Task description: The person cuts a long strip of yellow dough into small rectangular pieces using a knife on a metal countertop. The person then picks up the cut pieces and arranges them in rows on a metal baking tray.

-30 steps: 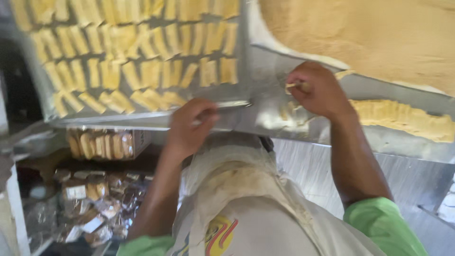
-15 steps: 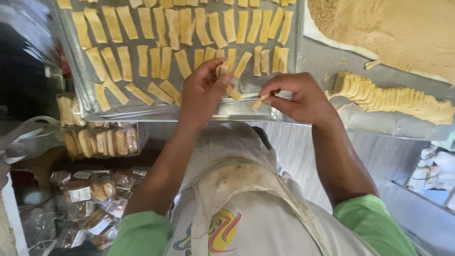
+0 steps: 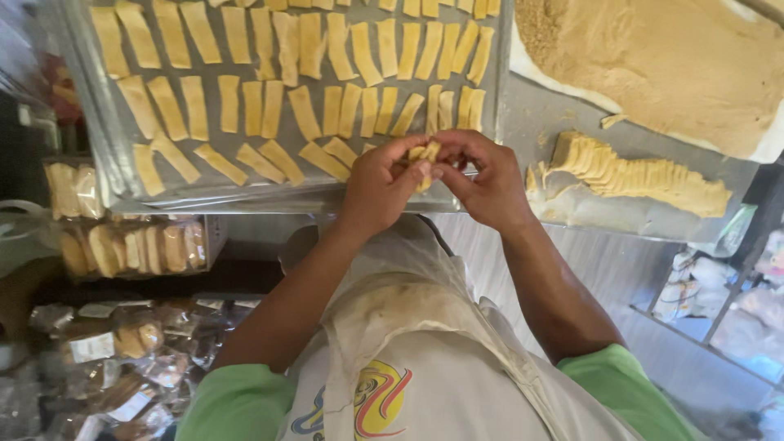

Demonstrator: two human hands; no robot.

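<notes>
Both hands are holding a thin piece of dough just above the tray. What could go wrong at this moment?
1. The dough strip is pinched between the left hand and right hand; it looks thin and soft, so it may tear or stretch.
2. The metal tray is already packed with strips; setting another down could press it against its neighbours.
3. The stack of cut strips leans close to the counter edge and might slide off if knocked.

- dough strips (image 3: 302, 49): pale yellow, upper frame
- tray (image 3: 98, 155): grey metal
- dough sheet (image 3: 678, 65): tan, upper right
- sleeves (image 3: 237, 404): bright green
- apron (image 3: 425, 384): off-white, yellow-red emblem
</notes>
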